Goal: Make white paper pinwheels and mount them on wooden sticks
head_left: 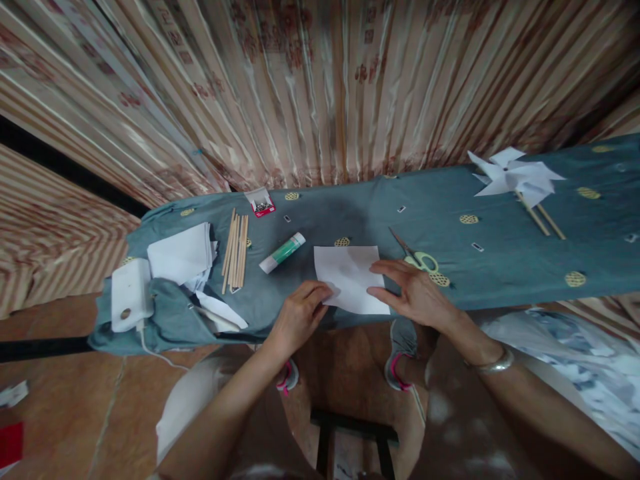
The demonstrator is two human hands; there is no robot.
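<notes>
A white square sheet of paper (350, 277) lies on the cloth-covered table in front of me, its near edge slightly curved. My left hand (301, 315) pinches the sheet's lower left corner between thumb and fingers. Over the right edge, my right hand (413, 290) has thumb and fingers apart, the fingertips on or just above the paper. Scissors with pale green handles (423, 260) lie beyond my right hand. A green and white glue stick (283, 252) rests left of the sheet.
Wooden sticks (236, 253), a red box of small metal pieces (263, 203), stacked paper (181, 253) and a white device (131, 295) with a cable occupy the left. Paper pinwheels (520, 177) lie at right. A curtain (320, 93) hangs behind the table (525, 267).
</notes>
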